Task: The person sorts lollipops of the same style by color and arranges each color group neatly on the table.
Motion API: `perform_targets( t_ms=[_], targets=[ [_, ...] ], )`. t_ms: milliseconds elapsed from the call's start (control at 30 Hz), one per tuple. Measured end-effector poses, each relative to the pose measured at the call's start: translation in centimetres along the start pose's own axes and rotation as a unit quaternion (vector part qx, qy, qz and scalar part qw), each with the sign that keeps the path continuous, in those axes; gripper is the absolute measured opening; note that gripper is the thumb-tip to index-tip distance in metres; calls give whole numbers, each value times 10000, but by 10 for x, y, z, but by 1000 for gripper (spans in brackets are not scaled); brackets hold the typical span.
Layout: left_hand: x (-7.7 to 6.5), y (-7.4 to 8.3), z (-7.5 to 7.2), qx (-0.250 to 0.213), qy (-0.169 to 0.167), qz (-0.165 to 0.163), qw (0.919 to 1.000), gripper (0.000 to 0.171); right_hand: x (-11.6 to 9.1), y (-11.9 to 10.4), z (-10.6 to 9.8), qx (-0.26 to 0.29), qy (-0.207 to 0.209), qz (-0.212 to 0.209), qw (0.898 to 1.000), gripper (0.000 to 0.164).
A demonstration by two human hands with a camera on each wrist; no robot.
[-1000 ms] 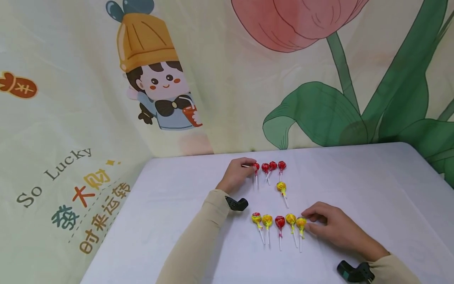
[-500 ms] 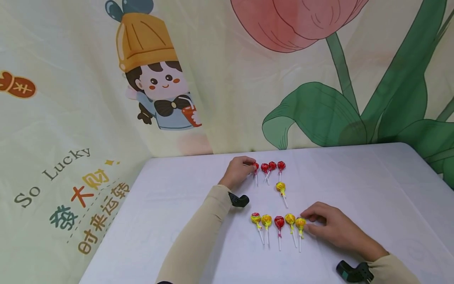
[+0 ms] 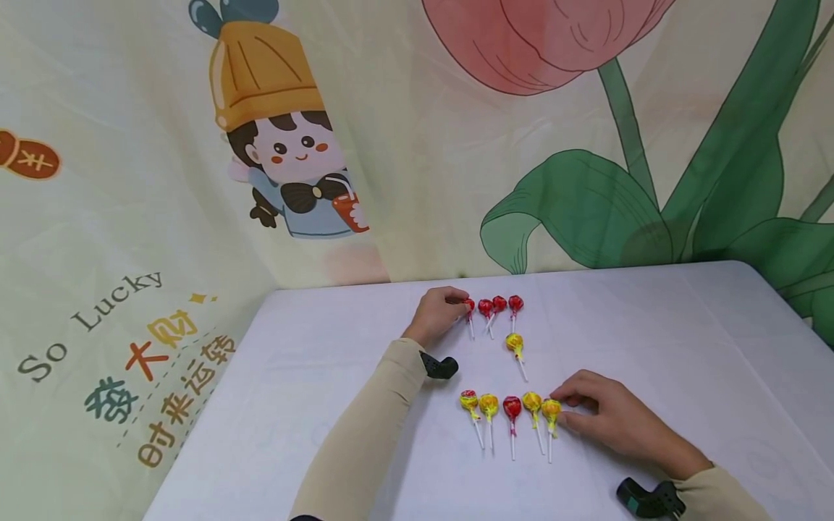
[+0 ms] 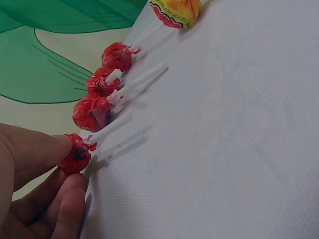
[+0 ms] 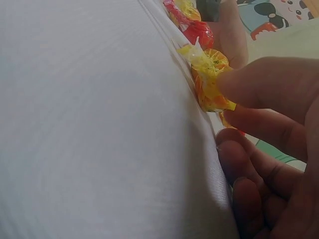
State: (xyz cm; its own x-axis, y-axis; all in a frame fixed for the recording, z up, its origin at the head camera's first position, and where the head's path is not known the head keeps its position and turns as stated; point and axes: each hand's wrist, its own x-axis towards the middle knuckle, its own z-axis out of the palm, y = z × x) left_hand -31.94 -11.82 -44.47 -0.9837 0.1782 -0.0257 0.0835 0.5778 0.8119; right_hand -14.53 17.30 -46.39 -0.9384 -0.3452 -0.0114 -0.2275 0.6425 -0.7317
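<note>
My left hand [image 3: 439,316] pinches the wrapped head of a red lollipop [image 4: 76,156] between thumb and fingers. That lollipop is the leftmost of a short back row, its white stick pointing toward me. Beside it lie more red lollipops [image 4: 93,113], two of them close together. At the front, my right hand [image 3: 612,414] holds a yellow lollipop [image 5: 209,82] by its head, thumb on the wrapper. This one ends a front row on the right, where a red lollipop [image 3: 512,407] lies in the middle among yellow ones [image 3: 489,406].
Between the two rows lies a single yellow lollipop [image 3: 515,343], under the rightmost red one. A white cloth covers the table [image 3: 684,333]. Behind the table's back edge hangs a printed curtain [image 3: 417,181] with a tulip and a cartoon child.
My left wrist and forearm have shifted slightly right, while its fingers stay on the red lollipop. The right hand and the other lollipops keep their places.
</note>
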Motion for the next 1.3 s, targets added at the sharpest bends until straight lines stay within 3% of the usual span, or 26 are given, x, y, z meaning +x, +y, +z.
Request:
perform_targets(
  t_ms=[1300],
  targets=[
    [5,-4,4,-91,-15,-24,10000,23,1,-1,2,-275,76,26,9996,24]
  ],
)
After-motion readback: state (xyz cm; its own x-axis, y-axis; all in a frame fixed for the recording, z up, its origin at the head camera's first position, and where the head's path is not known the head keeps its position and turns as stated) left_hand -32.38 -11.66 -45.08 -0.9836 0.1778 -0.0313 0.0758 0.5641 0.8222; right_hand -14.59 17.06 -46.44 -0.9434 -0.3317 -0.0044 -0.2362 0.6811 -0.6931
